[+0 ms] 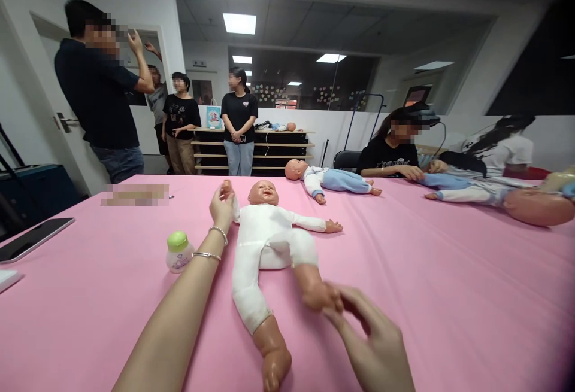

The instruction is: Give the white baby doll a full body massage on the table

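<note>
A baby doll [258, 239] with a white cloth body and plastic head, hands and lower legs lies on its back in front of me, head away from me. My left hand [222, 203] is closed around the doll's arm on the left, beside its head; the fingertips are partly hidden. With thumb and fingers, my right hand [372, 335] grips the doll's foot [322, 296] on the right, and that leg is bent at the knee. The doll's other leg lies stretched toward me. Left of my left forearm stands a white bottle with a green cap [178, 253].
A pink cloth [431, 284] covers the table. A phone [36, 239] lies at the left edge. Two dressed dolls, one nearer the back [341, 179] and one at right [489, 196], lie beyond. A co-worker [390, 140] sits at the far right; several people stand behind.
</note>
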Demonstrator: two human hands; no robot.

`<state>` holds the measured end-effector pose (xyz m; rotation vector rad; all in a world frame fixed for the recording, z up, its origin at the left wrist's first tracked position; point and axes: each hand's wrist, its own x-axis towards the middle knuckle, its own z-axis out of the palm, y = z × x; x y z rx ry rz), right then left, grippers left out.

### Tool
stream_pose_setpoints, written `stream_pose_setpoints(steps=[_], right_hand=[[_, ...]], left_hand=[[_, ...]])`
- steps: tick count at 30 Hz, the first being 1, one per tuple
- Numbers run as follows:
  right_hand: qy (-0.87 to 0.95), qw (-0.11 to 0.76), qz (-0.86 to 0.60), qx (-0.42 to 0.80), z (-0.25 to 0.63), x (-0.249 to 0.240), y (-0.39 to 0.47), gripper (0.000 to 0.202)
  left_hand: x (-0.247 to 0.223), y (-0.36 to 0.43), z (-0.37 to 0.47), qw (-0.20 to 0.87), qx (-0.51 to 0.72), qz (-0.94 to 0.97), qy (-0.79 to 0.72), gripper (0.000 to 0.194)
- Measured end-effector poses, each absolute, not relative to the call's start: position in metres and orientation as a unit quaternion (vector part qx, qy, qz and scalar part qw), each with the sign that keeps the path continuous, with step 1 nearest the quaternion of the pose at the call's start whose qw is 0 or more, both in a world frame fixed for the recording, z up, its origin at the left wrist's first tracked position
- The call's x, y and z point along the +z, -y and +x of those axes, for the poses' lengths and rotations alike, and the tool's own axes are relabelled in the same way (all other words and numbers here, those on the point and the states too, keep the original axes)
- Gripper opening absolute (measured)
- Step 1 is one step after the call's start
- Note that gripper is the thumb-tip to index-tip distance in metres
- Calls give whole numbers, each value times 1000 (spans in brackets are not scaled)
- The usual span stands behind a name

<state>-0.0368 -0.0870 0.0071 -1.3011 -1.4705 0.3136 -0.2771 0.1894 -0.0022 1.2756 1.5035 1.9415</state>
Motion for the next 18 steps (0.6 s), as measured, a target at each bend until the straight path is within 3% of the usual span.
stream_pose_setpoints(steps=[5,10,13,18], right_hand=[[614,567,-523,166,-43,49,0,25],[644,535,-516,180,-59,47,-49,20],[644,545,-509,168,-60,44,-38,20],[636,557,-521,120,-38,36,43,24]], left_hand=[[6,-173,-247,75,523,698,-482,42],[1,-163,-236,-15,377,772,-511,41],[1,-168,-240,2,413,750,-517,44],[-4,-188,-269,151,622,551,-535,48]])
